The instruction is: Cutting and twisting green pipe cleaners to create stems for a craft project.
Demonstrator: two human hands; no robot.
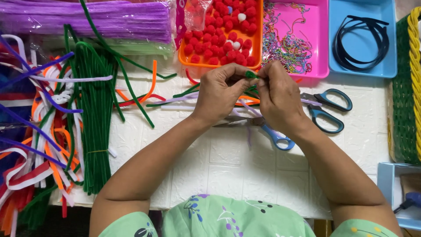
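My left hand [218, 92] and my right hand [279, 97] meet above the white table [228, 162], fingertips pinched together on a short green pipe cleaner piece [251, 75]. Both hands grip it between thumb and fingers. Under the hands lie loose pipe cleaners in green, orange, red and lilac [175, 98]. Blue-handled scissors [274, 136] rest partly hidden beneath my right wrist.
A bundle of green pipe cleaners [94, 131] and mixed coloured ones [39, 145] lie left. A purple pack [87, 19] sits top left. An orange tray of red pompoms [258, 26], pink tray of beads [322, 39], blue tray with black headbands [390, 44], dark scissors [326, 109] and green basket [405, 87] stand around.
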